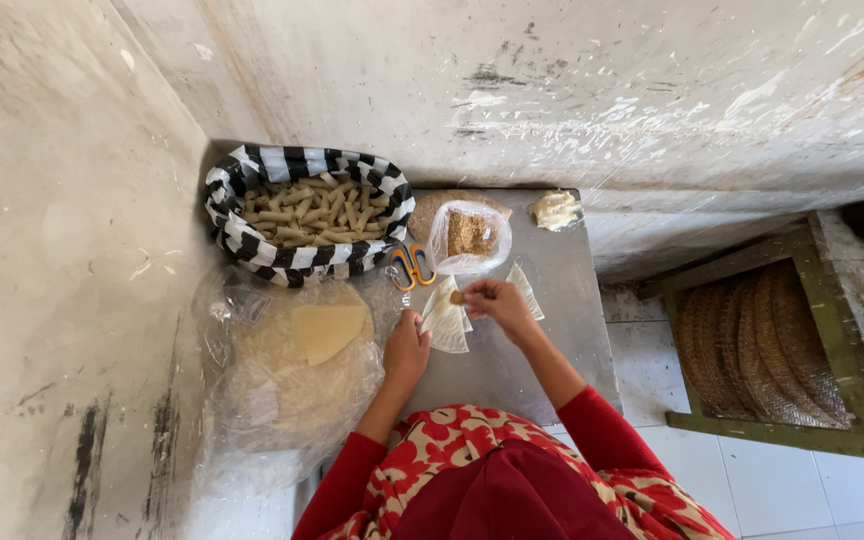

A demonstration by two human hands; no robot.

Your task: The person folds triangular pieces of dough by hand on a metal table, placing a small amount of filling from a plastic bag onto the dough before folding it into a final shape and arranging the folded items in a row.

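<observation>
— At the centre of the frame, what is being held, and why that way?

— A pale, thin pastry sheet (pixel 445 322) is kept flat on the grey metal table (pixel 562 330). It is pinned at its lower left edge by the left hand (pixel 407 350), whose fingers are curled onto it, presumably so that it is not shifted while being filled. A small brown pinch of filling (pixel 457 297) is gripped between the fingertips of the right hand (pixel 497 300), which is closed narrowly over the sheet's upper end.

— How is the sheet itself seen?

— It appears creamy white, fan-shaped and slightly layered; whether one sheet or several are stacked cannot be told. A second pale piece (pixel 526 288) is laid just beside it on the right.

— And the rest?

— A clear bag of brown crumbs (pixel 468 236) is stood open just above the hands, within reach. Orange-handled scissors (pixel 410 266) are laid to its left. In the upper left a striped basket (pixel 232 235) is filled with finished rolls (pixel 314 212). A round stack of sheets under plastic (pixel 302 360) is kept at centre left, probably against drying.
</observation>
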